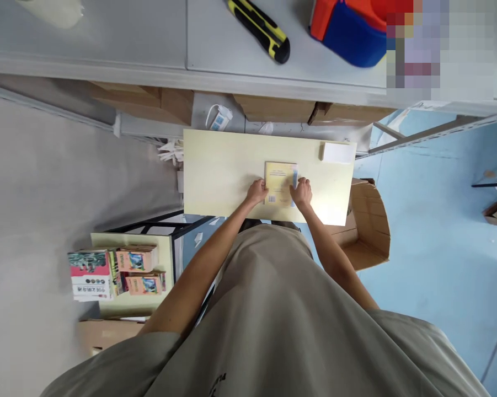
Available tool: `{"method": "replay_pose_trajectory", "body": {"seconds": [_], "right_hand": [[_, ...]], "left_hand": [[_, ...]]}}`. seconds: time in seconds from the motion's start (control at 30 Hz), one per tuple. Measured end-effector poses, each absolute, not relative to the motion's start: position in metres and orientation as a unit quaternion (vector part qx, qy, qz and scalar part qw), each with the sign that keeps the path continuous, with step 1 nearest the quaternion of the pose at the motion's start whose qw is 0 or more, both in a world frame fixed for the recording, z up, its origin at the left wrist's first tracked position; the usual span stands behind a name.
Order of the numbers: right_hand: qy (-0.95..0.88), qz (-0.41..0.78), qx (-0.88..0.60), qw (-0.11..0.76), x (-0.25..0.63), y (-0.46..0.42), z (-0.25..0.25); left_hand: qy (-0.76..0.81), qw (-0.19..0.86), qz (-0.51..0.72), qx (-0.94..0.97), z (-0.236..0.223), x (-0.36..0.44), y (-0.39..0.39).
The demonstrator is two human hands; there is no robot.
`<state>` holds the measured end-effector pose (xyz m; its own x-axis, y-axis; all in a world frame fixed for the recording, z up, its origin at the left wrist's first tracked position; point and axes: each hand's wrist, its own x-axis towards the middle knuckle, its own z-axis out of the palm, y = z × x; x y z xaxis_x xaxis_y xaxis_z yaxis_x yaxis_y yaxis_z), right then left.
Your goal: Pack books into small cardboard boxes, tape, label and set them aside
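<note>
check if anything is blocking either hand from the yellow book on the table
Nothing visible does: the left hand is at the yellow book's left edge, the right hand at its right edge. The white rectangular block lies off toward the tabletop's far right corner.

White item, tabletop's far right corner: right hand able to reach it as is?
Probably yes: the right hand is on that side, and nothing visible stands between it and the white item. It would likely need to leave the yellow book.
</note>
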<state>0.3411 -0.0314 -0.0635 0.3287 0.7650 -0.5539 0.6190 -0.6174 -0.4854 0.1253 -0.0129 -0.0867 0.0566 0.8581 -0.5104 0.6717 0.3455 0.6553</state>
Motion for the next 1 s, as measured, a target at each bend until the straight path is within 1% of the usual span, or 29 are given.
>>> {"method": "replay_pose_trajectory", "body": {"seconds": [0.07,0.1,0.2,0.27,0.3,0.37,0.43,0.5,0.57,0.67,0.73,0.77,0.87,0.93,1.0], "right_hand": [[-0.478,0.365,-0.792,0.109,0.340,-0.019,-0.042],[-0.506,0.350,-0.777,0.133,0.340,-0.009,-0.028],[-0.602,0.276,-0.707,0.248,0.337,0.033,0.027],[-0.663,0.202,-0.648,0.315,0.331,0.072,0.071],[-0.688,0.164,-0.624,0.332,0.326,0.092,0.094],[-0.718,0.107,-0.593,0.348,0.313,0.136,0.134],[-0.738,0.080,-0.578,0.339,0.299,0.177,0.162],[-0.743,0.083,-0.593,0.298,0.285,0.212,0.176],[-0.739,0.086,-0.623,0.241,0.273,0.237,0.177],[-0.731,0.070,-0.659,0.164,0.261,0.258,0.170],[-0.729,0.064,-0.665,0.147,0.259,0.263,0.167],[-0.730,0.066,-0.663,0.152,0.260,0.262,0.166],[-0.732,0.076,-0.647,0.202,0.268,0.243,0.164],[-0.733,0.071,-0.626,0.257,0.276,0.215,0.158],[-0.726,0.070,-0.603,0.323,0.285,0.176,0.147]], "left_hand": [[0.692,0.448,0.132,0.551,-0.067,0.122,0.001],[0.693,0.444,0.159,0.546,-0.054,0.120,0.011],[0.642,0.427,0.282,0.571,-0.004,0.113,0.051],[0.589,0.384,0.361,0.612,0.035,0.108,0.083],[0.568,0.357,0.392,0.629,0.054,0.106,0.100],[0.536,0.311,0.435,0.653,0.090,0.102,0.133],[0.514,0.273,0.467,0.666,0.119,0.100,0.162],[0.503,0.246,0.486,0.670,0.137,0.098,0.184],[0.498,0.228,0.495,0.674,0.148,0.097,0.197],[0.494,0.207,0.497,0.683,0.155,0.095,0.204],[0.494,0.199,0.493,0.688,0.155,0.093,0.202],[0.497,0.199,0.489,0.689,0.152,0.091,0.200],[0.522,0.222,0.458,0.685,0.120,0.082,0.182],[0.553,0.255,0.413,0.677,0.079,0.075,0.158],[0.590,0.297,0.340,0.669,0.031,0.070,0.122]]}}
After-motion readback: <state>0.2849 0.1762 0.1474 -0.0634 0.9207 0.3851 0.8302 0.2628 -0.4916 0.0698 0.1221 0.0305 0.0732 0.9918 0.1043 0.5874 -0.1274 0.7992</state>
